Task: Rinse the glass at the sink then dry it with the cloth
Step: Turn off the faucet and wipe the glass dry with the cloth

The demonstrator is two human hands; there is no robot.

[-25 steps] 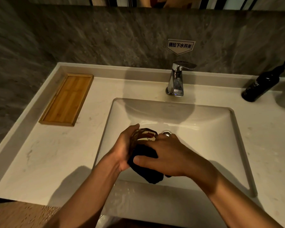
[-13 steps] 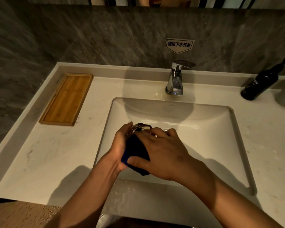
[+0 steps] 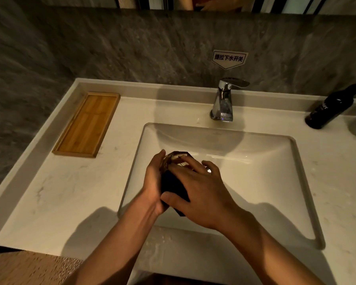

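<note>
Over the white sink basin [image 3: 265, 182] I hold a clear glass [image 3: 176, 157], tilted with its rim pointing away from me. My left hand [image 3: 152, 182] is wrapped around its left side. A dark blue cloth [image 3: 173, 187] covers most of the glass body, and my right hand [image 3: 199, 192] presses that cloth against the glass with fingers spread over the top. Only the rim part of the glass shows between the hands. The chrome tap [image 3: 224, 99] stands behind the basin with no water running.
A bamboo tray [image 3: 86, 124] lies on the left of the pale counter [image 3: 60, 192]. A black pump bottle [image 3: 331, 108] stands at the back right. A grey stone wall with a small sign [image 3: 228, 58] rises behind. Water drops lie on the counter's front edge.
My right hand has slid with the cloth further over the glass, fingers now spread across its top. The cloth hangs less below the hands. Both hands shifted slightly left.
</note>
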